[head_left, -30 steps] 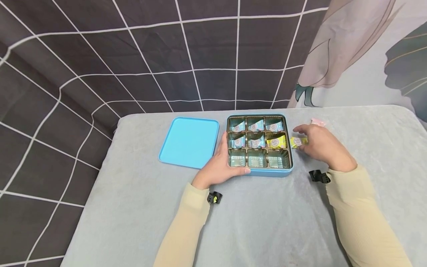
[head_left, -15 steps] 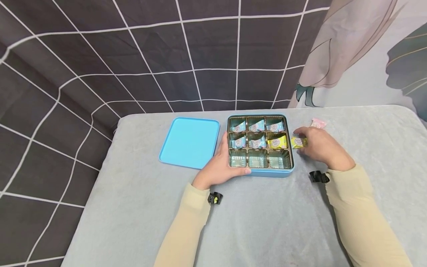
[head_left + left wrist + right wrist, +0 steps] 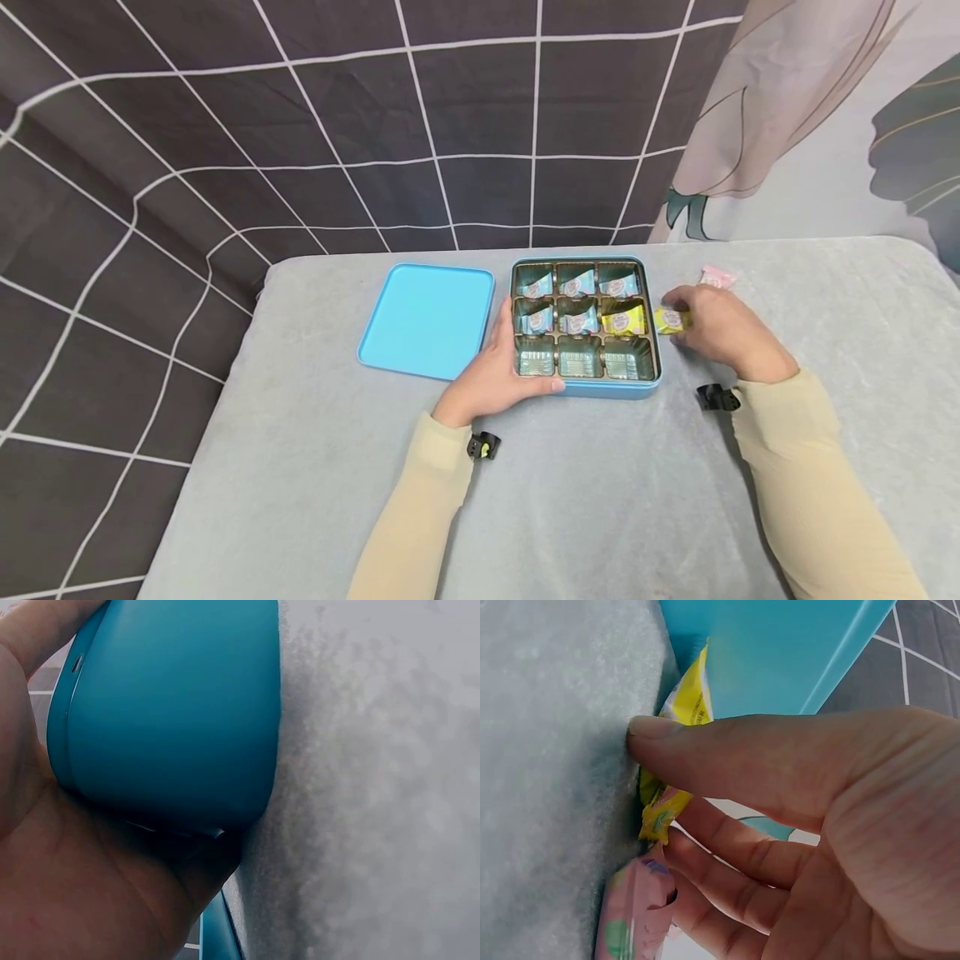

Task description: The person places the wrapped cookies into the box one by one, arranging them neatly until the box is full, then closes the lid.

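A blue box point(image 3: 611, 389) holds a gold tray of nine compartments. Blue-wrapped candies point(image 3: 577, 283) fill the back row and two middle-row places; a yellow-wrapped candy point(image 3: 624, 320) sits in the middle row's right one. My left hand point(image 3: 491, 375) grips the box's near left corner, thumb along the front and fingers on the left side. Beside the box's right wall, my right hand point(image 3: 723, 329) pinches another yellow candy point(image 3: 667, 320) between thumb and fingers, low over the cloth. In the right wrist view a pink-wrapped candy point(image 3: 634, 907) lies close to the fingertips.
The blue lid point(image 3: 427, 321) lies flat left of the box, near my left fingers. Grey plush cloth point(image 3: 585, 500) covers the table. A dark curtain with white grid lines point(image 3: 480, 117) stands right behind the table's far edge.
My right fingers have closed in on the yellow candy beside the box. The left hand, the box and the lid stay in place.
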The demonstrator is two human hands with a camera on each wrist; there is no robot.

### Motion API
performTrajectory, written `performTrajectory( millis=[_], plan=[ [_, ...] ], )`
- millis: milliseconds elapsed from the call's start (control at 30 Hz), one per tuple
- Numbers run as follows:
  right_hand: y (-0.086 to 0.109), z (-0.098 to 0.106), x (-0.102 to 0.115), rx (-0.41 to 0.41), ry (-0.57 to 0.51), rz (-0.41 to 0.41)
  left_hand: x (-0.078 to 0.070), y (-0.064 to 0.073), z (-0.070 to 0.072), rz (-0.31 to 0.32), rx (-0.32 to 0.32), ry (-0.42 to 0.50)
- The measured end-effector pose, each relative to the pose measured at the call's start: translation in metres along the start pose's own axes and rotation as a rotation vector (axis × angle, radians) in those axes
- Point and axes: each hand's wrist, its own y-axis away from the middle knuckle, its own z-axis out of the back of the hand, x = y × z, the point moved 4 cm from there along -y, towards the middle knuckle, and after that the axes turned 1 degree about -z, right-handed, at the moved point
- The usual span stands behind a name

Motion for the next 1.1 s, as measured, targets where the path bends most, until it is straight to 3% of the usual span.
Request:
performTrajectory(
  millis=[1100],
  plan=[
    [0.0015,0.0058,-0.0007,-0.058,0.005,0.023,0.0002,0.0004,0.0010,-0.019,0.001,0.001]
  ],
)
